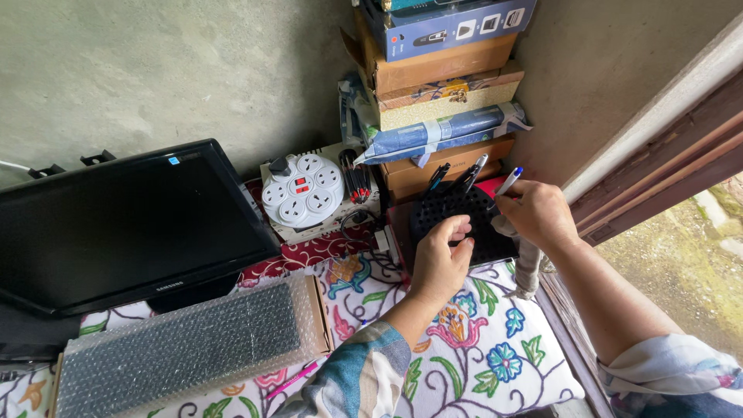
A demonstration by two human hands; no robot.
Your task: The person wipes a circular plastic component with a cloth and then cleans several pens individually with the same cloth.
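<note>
My left hand (441,259) grips the near rim of the black mesh pen holder (457,224), centre-right of frame on the floral-clothed table (495,364). My right hand (542,215) pinches a blue-capped pen (509,182) (tip toward the holder). Round power strip (303,190) left of it.

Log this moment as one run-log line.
left hand: steadies black mesh pen holder | right hand: holds blue-capped pen at holder rim | setting: floral cloth
</note>
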